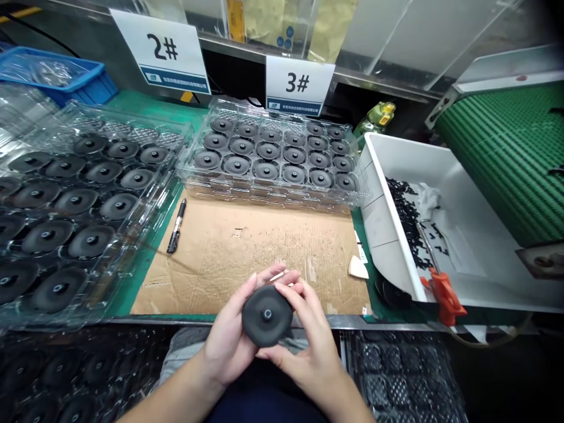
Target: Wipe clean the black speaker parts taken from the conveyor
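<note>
A round black disc-shaped part [259, 330] with a small raised hub at its centre is held between both hands, just over the near edge of the bench. My left hand [227, 338] cups it from the left and beneath, fingers curled behind it. My right hand [315, 335] grips the right side of its rim, thumb at the bottom and fingers at the top. Beyond the hands lies a sheet of brown cardboard [247, 258]. A clear plastic tray [273, 191] filled with similar discs sits at the cardboard's far edge.
At left, another clear tray [150, 217] holds more discs; a pen [177, 226] lies beside it. A white bin [388, 235] with small black pieces and orange-handled cutters [445, 296] stands right, near a green conveyor belt [515, 158]. A blue basket [88, 88] sits far left.
</note>
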Motion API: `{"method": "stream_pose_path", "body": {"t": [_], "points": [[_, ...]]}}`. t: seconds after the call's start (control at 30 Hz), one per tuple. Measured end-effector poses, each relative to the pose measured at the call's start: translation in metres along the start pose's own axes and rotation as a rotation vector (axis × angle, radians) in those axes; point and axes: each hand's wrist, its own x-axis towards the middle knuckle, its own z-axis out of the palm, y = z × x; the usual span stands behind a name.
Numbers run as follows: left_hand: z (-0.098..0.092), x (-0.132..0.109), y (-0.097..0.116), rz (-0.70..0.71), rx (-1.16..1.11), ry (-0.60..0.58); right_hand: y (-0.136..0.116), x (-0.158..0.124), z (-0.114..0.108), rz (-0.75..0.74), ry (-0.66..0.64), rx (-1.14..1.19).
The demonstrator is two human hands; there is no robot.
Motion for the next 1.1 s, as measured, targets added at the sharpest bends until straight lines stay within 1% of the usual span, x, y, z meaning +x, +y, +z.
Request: {"method": "stream_pose_path", "body": {"t": [0.23, 0.33, 0.43, 0.5, 0.53, 0.6, 0.67, 0.9, 1.1], "points": [[0.0, 0.002, -0.001, -0.015, -0.008, 0.034, 0.0, -0.001, 0.004, 0.028, 0.004, 0.053], [-0.002, 0.003, -0.003, -0.013, 0.01, 0.066, -0.002, 0.001, 0.004, 0.021, 0.061, 0.089], [-0.008, 0.002, -0.006, -0.009, 0.052, 0.107, -0.002, 0.003, 0.001, 0.028, 0.14, 0.122], [-0.014, 0.001, -0.008, 0.008, 0.085, 0.094, -0.001, 0.004, -0.002, 0.05, 0.159, 0.153], [-0.016, 0.0, -0.009, 0.02, 0.101, 0.067, 0.0, 0.004, -0.002, 0.06, 0.163, 0.169], [-0.021, -0.002, -0.01, 0.039, 0.136, 0.004, 0.001, 0.004, -0.002, 0.066, 0.157, 0.19], [-0.024, -0.004, -0.009, 0.051, 0.167, -0.028, 0.002, 0.004, -0.001, 0.051, 0.135, 0.193], [-0.027, -0.005, -0.004, 0.065, 0.247, -0.026, 0.003, 0.006, 0.002, 0.012, 0.059, 0.194], [-0.028, -0.004, 0.001, 0.039, 0.272, -0.018, 0.003, 0.007, 0.002, 0.006, 0.032, 0.156]]}}
